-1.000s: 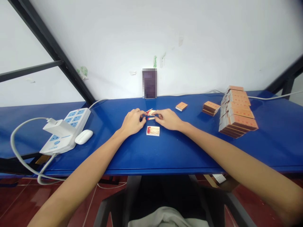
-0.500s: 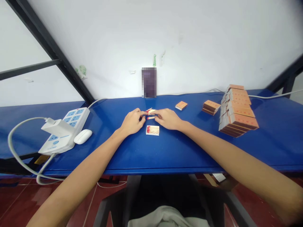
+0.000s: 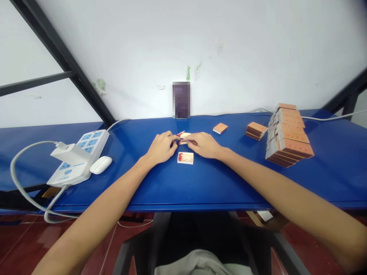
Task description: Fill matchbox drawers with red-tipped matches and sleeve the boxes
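Observation:
Loose red-headed matches [image 3: 185, 135] lie on the blue table between my two hands, partly covered by the fingers. My left hand [image 3: 163, 148] has its thumb and index finger curled in at the red heads. From the other side, my right hand [image 3: 204, 145] holds its bent index finger and thumb on the pale sticks. How many matches the fingertips grip is too small to tell. Just nearer to me sits a white matchbox tray [image 3: 185, 163], filled with matches whose red heads point left; neither hand touches it.
An orange matchbox [image 3: 220, 127] lies behind my right hand. Further right are a short pile of matchboxes [image 3: 256, 130] and a tall stack [image 3: 291, 135]. On the left are a power strip [image 3: 93, 143] with a plugged-in charger and a white earbud case [image 3: 101, 165]. A pixelated dark object [image 3: 181, 101] leans on the wall.
The right index finger and thumb have shifted slightly at the matches, and more of the sticks shows. My left hand has barely moved. The matchbox tray stays in place.

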{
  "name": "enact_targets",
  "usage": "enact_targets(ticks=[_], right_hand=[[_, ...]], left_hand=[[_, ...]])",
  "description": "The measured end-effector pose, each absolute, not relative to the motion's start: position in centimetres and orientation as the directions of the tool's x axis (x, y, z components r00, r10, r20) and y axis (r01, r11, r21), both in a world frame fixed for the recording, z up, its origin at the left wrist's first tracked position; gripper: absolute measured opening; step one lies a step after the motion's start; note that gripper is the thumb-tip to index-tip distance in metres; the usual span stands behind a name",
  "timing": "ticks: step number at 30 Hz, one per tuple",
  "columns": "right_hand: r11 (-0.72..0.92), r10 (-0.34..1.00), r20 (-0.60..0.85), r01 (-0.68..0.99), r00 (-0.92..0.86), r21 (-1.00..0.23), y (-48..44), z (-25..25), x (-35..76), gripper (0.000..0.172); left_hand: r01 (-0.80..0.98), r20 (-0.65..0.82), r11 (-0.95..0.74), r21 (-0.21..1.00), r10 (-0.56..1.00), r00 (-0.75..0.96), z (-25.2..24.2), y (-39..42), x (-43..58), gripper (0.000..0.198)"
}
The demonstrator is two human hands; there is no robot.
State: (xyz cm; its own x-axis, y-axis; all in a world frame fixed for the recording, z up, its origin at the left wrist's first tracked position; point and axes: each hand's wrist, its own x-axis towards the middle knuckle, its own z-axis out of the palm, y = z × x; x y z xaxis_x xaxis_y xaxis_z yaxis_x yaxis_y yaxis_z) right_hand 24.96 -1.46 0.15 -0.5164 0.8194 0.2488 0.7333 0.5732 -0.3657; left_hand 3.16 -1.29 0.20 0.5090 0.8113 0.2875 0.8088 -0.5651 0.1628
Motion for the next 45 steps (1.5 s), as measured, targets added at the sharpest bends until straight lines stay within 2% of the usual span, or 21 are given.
enact_targets(ticks=[6, 12, 21, 27, 36, 45], right_hand=[[0.508, 0.861, 0.267, 0.747, -0.433, -0.428, -1.2, 0.0, 24.9, 0.036], [0.489, 0.872, 0.231, 0.794, -0.432, -0.361, -1.2, 0.1, 24.8, 0.039], [0.487, 0.873, 0.21, 0.806, -0.44, -0.338, -1.3, 0.4, 24.7, 0.038], [0.422, 0.906, 0.164, 0.799, -0.39, -0.429, -0.9, 0.5, 24.8, 0.036], [0.418, 0.904, 0.18, 0.72, -0.387, -0.554, -0.3, 0.0, 25.2, 0.033], [0.42, 0.902, 0.189, 0.689, -0.388, -0.59, -0.2, -0.1, 25.3, 0.03]], left_hand=[[0.812, 0.272, -0.559, 0.169, 0.818, 0.507, 0.5, -1.7, 3.4, 0.037], [0.819, 0.303, -0.535, 0.207, 0.831, 0.467, 0.5, -1.7, 3.5, 0.037], [0.859, 0.272, -0.487, 0.161, 0.858, 0.436, 0.5, -1.5, 3.3, 0.039], [0.862, 0.261, -0.481, 0.159, 0.863, 0.433, 0.4, -1.5, 3.3, 0.039], [0.856, 0.254, -0.492, 0.158, 0.858, 0.446, 0.4, -1.4, 3.3, 0.038], [0.826, 0.271, -0.526, 0.2, 0.84, 0.469, 0.1, -1.2, 3.1, 0.036]])
